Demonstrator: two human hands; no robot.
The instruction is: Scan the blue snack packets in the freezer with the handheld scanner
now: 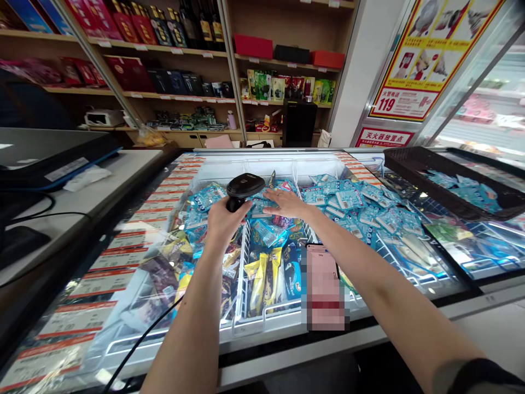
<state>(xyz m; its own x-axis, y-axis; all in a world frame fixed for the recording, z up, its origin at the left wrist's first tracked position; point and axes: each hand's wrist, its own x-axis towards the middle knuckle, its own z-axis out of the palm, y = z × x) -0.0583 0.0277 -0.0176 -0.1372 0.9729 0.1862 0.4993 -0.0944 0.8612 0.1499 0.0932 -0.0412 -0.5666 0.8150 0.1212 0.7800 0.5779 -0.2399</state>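
Currently | left hand gripping black scanner | right hand loosely spread near blue packets

1. I read the strongest nearby light as a cool white glow inside the freezer, bright on its walls.
2. On my right, the display case washes out toward white.
3. The wooden shelves behind sit dimmer; below the freezer's front edge I see near-black shadow.
4. Pale reflections streak the glass lid, and the scanner is dark with a faint sheen.
5. My wide view stretches and tilts the edges; the price labels look soft.
6. Blocky pixelation covers most of the phone.
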